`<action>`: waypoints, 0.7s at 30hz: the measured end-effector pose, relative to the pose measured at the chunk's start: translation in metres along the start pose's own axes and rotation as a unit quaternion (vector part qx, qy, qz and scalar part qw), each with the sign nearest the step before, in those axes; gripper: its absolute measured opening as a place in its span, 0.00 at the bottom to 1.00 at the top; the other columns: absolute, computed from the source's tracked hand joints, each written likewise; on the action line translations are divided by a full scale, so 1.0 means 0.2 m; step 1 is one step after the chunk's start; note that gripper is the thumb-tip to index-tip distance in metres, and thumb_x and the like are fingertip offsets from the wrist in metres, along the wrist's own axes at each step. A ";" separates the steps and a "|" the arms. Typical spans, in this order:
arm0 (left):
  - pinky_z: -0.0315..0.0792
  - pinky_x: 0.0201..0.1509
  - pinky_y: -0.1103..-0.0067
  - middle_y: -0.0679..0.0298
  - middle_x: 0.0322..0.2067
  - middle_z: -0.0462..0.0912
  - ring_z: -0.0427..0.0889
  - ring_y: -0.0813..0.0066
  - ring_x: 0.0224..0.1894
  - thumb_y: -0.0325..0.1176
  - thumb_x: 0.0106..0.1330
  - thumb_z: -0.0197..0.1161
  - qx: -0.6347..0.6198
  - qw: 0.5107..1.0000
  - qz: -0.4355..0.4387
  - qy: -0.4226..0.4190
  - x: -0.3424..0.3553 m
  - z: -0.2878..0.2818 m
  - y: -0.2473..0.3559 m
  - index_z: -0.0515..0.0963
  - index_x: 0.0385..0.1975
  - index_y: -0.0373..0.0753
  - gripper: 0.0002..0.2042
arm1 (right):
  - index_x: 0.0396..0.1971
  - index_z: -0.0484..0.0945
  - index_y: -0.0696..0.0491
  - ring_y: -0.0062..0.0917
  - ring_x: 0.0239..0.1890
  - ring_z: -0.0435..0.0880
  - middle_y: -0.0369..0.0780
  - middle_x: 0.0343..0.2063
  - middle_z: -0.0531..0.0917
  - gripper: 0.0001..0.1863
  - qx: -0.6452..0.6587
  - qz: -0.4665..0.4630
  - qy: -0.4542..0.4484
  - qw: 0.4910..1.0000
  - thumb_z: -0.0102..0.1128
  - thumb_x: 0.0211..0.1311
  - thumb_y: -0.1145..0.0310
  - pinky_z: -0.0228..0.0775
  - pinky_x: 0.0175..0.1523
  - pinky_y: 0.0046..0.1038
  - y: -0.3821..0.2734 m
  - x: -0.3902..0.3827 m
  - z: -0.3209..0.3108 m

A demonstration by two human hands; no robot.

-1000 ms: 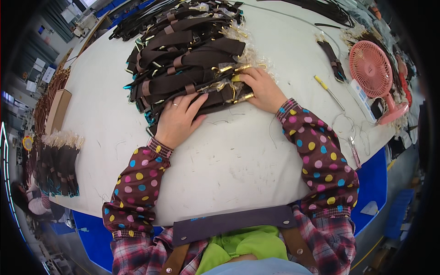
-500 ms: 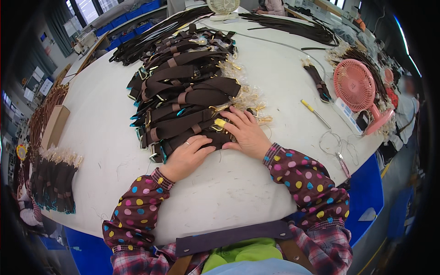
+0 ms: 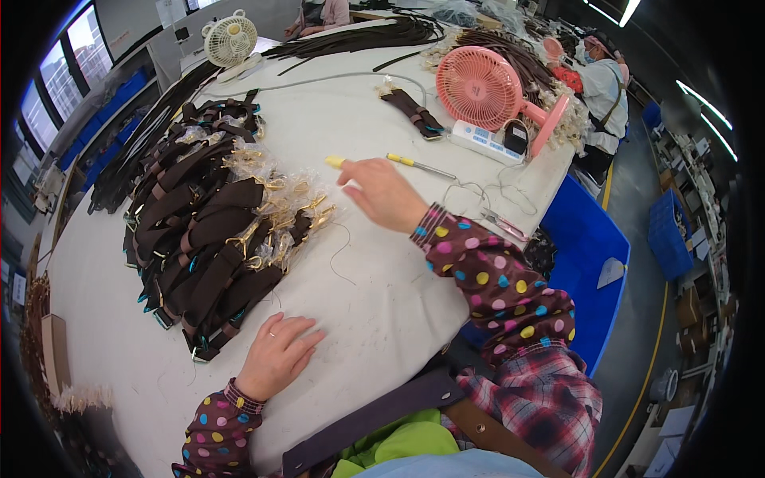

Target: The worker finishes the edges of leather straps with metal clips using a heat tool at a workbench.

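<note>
Head view: the right hand [image 3: 382,193] is stretched out over the worktop [image 3: 382,295]. Its grip is apart, with loose fingers that hold nothing. A thin yellow-handled tool [image 3: 421,165] lies just beside it at one o'clock, and a small yellow piece [image 3: 335,161] at ten o'clock. The left hand [image 3: 275,354] rests flat and open on the worktop, its grip empty too. The pile of dark brown straps [image 3: 207,239] lies near it at eleven o'clock. The step looks like a reach for the tool; taking it would need the fingers to close on the thin shaft. A pink fan [image 3: 482,88] stands further away at one o'clock.
</note>
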State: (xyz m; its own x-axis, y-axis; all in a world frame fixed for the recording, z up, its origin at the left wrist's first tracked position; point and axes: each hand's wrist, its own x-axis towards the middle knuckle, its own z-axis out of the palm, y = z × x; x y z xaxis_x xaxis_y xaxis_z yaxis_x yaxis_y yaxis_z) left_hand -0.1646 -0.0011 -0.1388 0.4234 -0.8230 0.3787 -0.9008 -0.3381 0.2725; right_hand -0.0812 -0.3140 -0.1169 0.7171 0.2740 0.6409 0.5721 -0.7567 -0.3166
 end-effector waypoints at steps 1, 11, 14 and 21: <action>0.66 0.59 0.63 0.62 0.44 0.77 0.76 0.62 0.48 0.23 0.51 0.65 -0.020 0.999 0.007 -0.036 0.01 0.02 0.01 0.77 0.42 0.42 0.16 | 0.44 0.71 0.55 0.36 0.44 0.77 0.40 0.37 0.80 0.13 -0.050 0.029 0.025 0.998 0.55 0.59 0.74 0.65 0.52 0.36 0.15 -0.04 -0.10; 0.65 0.56 0.68 0.67 0.44 0.77 0.75 0.67 0.48 0.26 0.53 0.65 -0.084 0.990 -0.073 -0.082 0.03 0.02 -0.08 0.78 0.41 0.43 0.14 | 0.59 0.63 0.53 0.42 0.48 0.78 0.45 0.46 0.80 0.26 -0.291 0.310 -0.040 0.904 0.45 0.58 0.76 0.68 0.51 0.44 1.16 -0.46 -0.59; 0.64 0.56 0.69 0.67 0.43 0.77 0.75 0.67 0.47 0.26 0.53 0.65 -0.097 0.988 -0.084 -0.082 0.04 0.02 -0.08 0.78 0.41 0.44 0.14 | 0.61 0.62 0.49 0.38 0.52 0.76 0.42 0.48 0.79 0.28 -0.314 0.334 -0.069 0.886 0.45 0.57 0.76 0.66 0.53 0.46 1.14 -0.46 -0.56; 0.64 0.54 0.70 0.66 0.43 0.78 0.75 0.66 0.47 0.25 0.51 0.66 -0.120 0.985 -0.094 -0.082 0.06 0.02 -0.08 0.79 0.39 0.43 0.14 | 0.62 0.61 0.47 0.36 0.45 0.81 0.42 0.46 0.80 0.28 -0.418 0.239 -0.154 0.863 0.44 0.59 0.76 0.67 0.52 0.43 1.10 -0.39 -0.60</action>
State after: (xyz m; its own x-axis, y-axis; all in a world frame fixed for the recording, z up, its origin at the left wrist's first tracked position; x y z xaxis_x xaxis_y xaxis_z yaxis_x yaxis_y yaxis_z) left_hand -0.1457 -0.0065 -0.1416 0.5418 -0.8253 0.1594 -0.7513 -0.3904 0.5321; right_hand -0.0602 -0.5729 -0.1524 0.9368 -0.1416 0.3199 -0.2141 -0.9553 0.2040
